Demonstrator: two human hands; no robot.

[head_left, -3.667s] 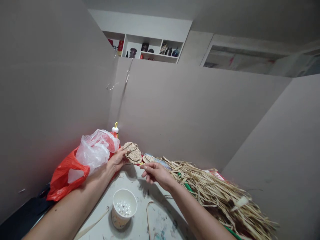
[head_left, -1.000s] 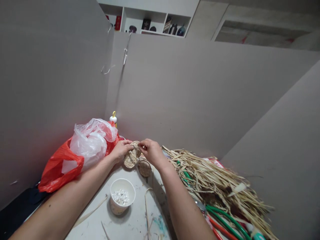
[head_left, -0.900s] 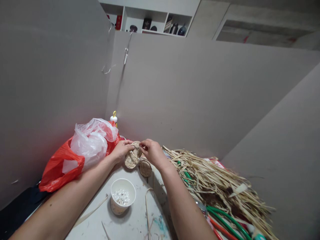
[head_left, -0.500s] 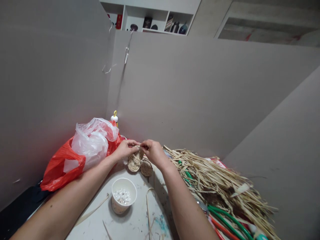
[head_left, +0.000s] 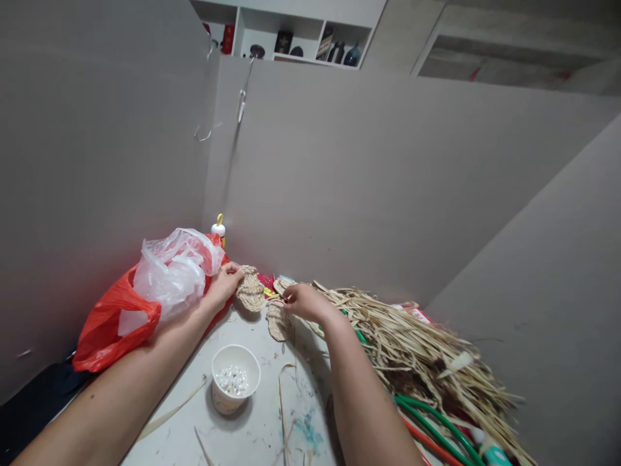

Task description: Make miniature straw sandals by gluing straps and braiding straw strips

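Observation:
My left hand [head_left: 223, 287] grips a small woven straw sandal [head_left: 250, 290] by its left edge, held just above the table beside the plastic bags. My right hand [head_left: 304, 301] hovers with fingers curled over a second small woven straw piece [head_left: 278, 321] that lies on the table; what its fingertips pinch, if anything, is too small to make out. A third woven piece [head_left: 281, 284] peeks out behind the right hand.
A red plastic bag [head_left: 114, 321] with a clear bag [head_left: 172, 272] on it fills the left corner, a glue bottle [head_left: 218, 229] behind. A paper cup of white beads [head_left: 235, 378] stands on the table [head_left: 257, 427]. A heap of straw strips [head_left: 417, 349] and green and red tubes [head_left: 436, 433] lie right. Grey partition walls enclose the table.
My hands have parted: the left carried its woven sandal left and up toward the bags, and the right let go of it and dropped toward the piece lying on the table.

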